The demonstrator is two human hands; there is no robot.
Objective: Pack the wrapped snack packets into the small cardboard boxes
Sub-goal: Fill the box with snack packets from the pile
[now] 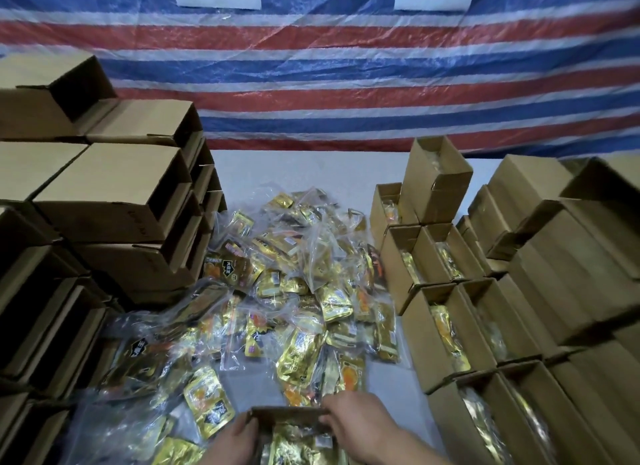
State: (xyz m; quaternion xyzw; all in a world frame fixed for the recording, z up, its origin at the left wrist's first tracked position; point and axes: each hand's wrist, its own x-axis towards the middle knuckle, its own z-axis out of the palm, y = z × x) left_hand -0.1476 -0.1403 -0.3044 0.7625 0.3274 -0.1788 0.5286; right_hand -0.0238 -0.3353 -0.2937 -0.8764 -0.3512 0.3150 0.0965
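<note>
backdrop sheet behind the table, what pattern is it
Red, white and blue horizontal stripes on the backdrop sheet, clearest in the head view.

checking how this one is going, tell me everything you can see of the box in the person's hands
The small cardboard box is plain brown corrugated card, open at the top, at the bottom edge of the view in front of the heap of packets. Gold foil packets show inside it. The left hand holds its left side and the right hand grips its far rim and right side. Its lower part is cut off by the frame.
</note>
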